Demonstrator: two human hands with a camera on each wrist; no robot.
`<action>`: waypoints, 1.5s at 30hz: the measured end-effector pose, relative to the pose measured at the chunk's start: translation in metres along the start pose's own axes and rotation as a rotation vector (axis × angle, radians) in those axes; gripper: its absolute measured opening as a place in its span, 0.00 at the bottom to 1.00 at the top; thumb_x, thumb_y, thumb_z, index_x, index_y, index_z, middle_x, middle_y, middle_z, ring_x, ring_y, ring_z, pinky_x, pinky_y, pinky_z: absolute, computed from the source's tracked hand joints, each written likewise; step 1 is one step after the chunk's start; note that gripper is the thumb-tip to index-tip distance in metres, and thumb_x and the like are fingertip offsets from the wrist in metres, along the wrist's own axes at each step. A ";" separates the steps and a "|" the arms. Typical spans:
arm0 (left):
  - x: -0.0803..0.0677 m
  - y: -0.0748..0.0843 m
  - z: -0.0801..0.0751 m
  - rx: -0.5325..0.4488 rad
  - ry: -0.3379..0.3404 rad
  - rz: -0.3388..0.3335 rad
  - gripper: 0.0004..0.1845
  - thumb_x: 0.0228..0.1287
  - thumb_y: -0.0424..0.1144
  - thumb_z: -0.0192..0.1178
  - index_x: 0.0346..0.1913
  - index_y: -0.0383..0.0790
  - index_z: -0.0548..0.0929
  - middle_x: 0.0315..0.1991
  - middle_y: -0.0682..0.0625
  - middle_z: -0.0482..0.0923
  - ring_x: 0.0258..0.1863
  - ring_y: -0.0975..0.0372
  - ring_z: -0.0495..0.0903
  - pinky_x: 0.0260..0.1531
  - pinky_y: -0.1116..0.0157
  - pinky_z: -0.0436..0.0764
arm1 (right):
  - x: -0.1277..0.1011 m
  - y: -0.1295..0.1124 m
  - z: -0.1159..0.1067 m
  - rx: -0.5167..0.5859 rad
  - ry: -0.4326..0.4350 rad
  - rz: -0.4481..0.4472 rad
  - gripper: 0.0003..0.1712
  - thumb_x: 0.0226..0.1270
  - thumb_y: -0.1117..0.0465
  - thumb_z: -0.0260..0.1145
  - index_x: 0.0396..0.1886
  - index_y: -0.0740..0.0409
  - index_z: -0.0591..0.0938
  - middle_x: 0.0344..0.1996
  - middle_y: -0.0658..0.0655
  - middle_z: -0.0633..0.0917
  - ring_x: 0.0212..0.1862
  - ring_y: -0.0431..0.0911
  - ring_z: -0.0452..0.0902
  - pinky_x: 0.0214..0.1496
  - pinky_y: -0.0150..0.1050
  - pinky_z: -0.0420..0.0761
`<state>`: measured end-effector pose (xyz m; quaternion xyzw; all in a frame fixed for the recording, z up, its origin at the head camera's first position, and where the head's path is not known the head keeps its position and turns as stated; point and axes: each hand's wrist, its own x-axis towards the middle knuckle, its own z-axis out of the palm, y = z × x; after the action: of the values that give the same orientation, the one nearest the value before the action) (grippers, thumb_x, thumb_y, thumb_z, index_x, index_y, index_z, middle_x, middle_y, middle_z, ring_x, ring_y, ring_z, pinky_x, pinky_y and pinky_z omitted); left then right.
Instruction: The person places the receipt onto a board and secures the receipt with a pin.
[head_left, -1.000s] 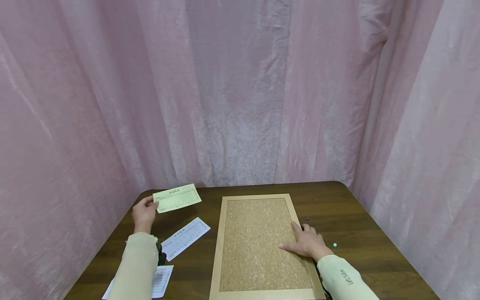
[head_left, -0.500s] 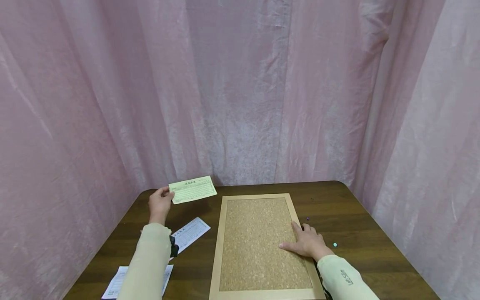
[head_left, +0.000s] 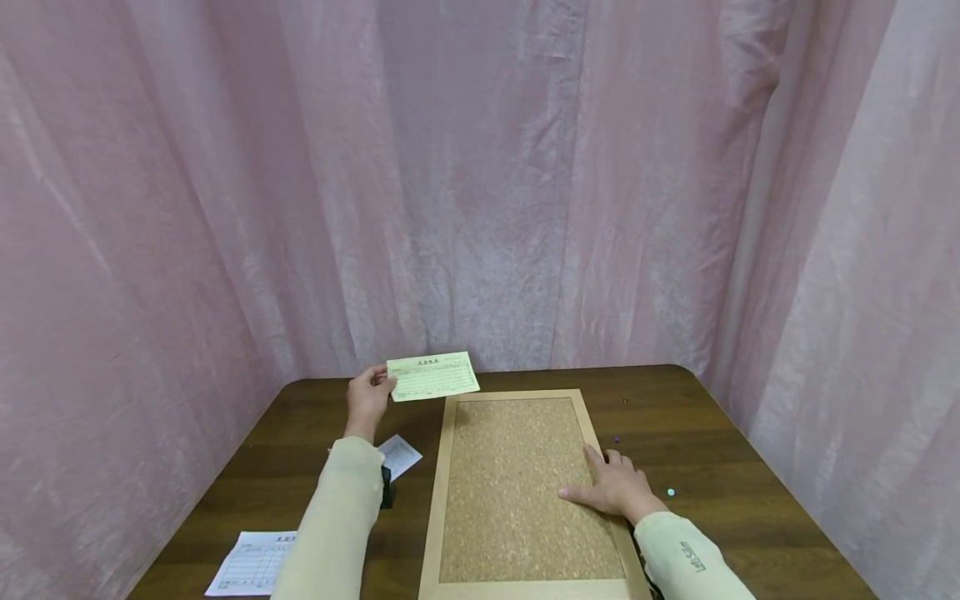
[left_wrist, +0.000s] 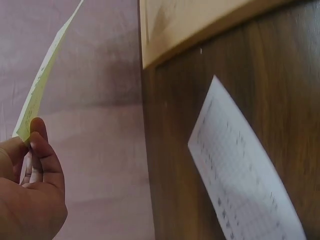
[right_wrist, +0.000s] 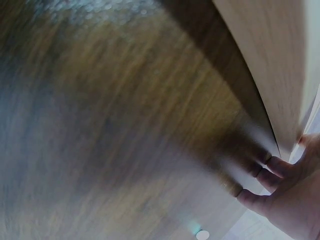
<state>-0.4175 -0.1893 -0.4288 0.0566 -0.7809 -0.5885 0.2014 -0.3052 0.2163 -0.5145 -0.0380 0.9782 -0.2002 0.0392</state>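
green slip (head_left: pixel 434 376) flat, long axis sideways

Pale green slip (head_left: pixel 434 376) printed with a dark grid, white forms (head_left: pixel 251 573) showing fine ruled tables, speckled tan cork board (head_left: pixel 520 487) framed in light wood, dark brown wood-grain table (head_left: pixel 720 467), pink curtains (head_left: pixel 480 183), cream sleeves (head_left: pixel 337 525).

White forms (head_left: pixel 251 573) on table (head_left: pixel 750 508), pink curtains (head_left: pixel 225 183).

A small dark logo on the right sleeve (head_left: pixel 697 557), lower right of the head view, is too small to read; the printed forms' headings and grids are likewise illegible.
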 end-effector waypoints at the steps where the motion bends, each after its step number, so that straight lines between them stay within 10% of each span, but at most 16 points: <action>1: -0.001 0.001 0.004 -0.007 -0.009 0.002 0.17 0.66 0.27 0.61 0.56 0.26 0.81 0.44 0.35 0.81 0.33 0.61 0.77 0.30 0.66 0.80 | 0.000 0.000 0.000 0.000 0.000 0.000 0.63 0.52 0.22 0.64 0.77 0.57 0.61 0.66 0.77 0.64 0.67 0.75 0.58 0.60 0.74 0.59; 15: -0.031 0.004 0.059 -0.099 -0.154 -0.064 0.16 0.68 0.26 0.60 0.57 0.29 0.81 0.42 0.38 0.81 0.31 0.58 0.78 0.24 0.69 0.75 | 0.003 0.002 0.000 -0.008 0.006 -0.002 0.63 0.51 0.22 0.64 0.77 0.57 0.61 0.66 0.77 0.65 0.66 0.75 0.59 0.59 0.74 0.60; 22: -0.044 0.005 0.081 -0.123 -0.229 -0.115 0.17 0.68 0.28 0.61 0.59 0.31 0.80 0.43 0.40 0.81 0.33 0.59 0.79 0.36 0.58 0.81 | 0.004 0.002 0.000 -0.006 0.023 -0.012 0.63 0.51 0.22 0.65 0.76 0.58 0.62 0.65 0.77 0.65 0.66 0.75 0.59 0.59 0.74 0.61; 45: -0.060 -0.015 0.117 -0.108 -0.330 -0.090 0.15 0.64 0.22 0.60 0.53 0.27 0.83 0.37 0.38 0.84 0.24 0.64 0.76 0.26 0.62 0.77 | 0.004 0.000 -0.001 0.006 0.011 -0.023 0.61 0.53 0.23 0.64 0.77 0.57 0.61 0.66 0.76 0.65 0.66 0.75 0.59 0.59 0.75 0.59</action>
<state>-0.4096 -0.0697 -0.4842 -0.0170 -0.7673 -0.6393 0.0466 -0.3089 0.2160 -0.5136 -0.0478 0.9774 -0.2037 0.0315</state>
